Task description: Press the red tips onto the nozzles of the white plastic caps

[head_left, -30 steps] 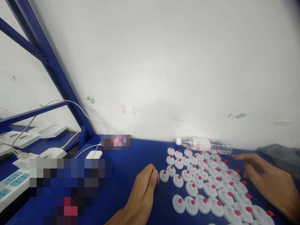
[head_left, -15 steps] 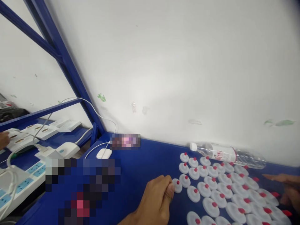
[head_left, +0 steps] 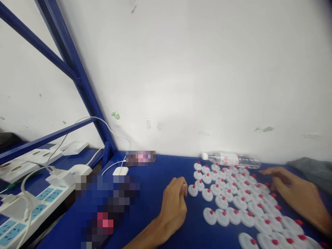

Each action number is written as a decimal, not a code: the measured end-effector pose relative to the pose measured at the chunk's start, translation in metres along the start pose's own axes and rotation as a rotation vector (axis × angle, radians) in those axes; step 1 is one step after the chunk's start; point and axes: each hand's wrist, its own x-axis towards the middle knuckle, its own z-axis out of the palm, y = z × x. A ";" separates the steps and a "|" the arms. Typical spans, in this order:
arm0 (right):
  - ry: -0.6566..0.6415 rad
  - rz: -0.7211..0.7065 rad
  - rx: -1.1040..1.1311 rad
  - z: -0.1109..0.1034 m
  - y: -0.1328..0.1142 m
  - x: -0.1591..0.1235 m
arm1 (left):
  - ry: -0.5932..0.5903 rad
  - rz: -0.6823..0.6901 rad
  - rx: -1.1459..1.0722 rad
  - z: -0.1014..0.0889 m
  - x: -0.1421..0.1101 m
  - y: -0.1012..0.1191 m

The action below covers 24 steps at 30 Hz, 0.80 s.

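White round discs with red knobs [head_left: 221, 201] lie in uneven rows on the blue table. To the left of them my left hand [head_left: 174, 202] is closed, its fingers curled inward. What they hold, if anything, is hidden. On the other side, my right hand [head_left: 295, 188] is beside the far right discs, fingers stretched out to the left and the thumb apart, with nothing visible in them. A clear plastic bottle [head_left: 228, 159] with a white cap and a white and red label lies on its side behind the discs, along the wall.
Blue frame bars [head_left: 83, 86] rise at the left. A white power strip [head_left: 43, 204] with cables is beside the blue tabletop [head_left: 145, 193]. A small white case [head_left: 120, 171] and pixelated items are near the back corner. Dark grey cloth [head_left: 315, 173] lies at the right edge.
The view has shifted, so the discs and bottle appear farther left. More of my right hand has come into view at the right. My left hand stays closed left of the discs.
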 end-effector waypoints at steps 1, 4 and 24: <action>-0.007 0.029 0.029 -0.003 -0.003 0.002 | 0.018 0.003 0.031 0.000 0.001 0.000; 0.030 -0.031 0.049 -0.011 -0.010 0.001 | 0.043 0.030 0.022 -0.004 0.003 0.004; -0.289 -0.465 0.300 -0.016 -0.209 -0.129 | 0.046 0.169 -0.278 -0.004 -0.026 0.045</action>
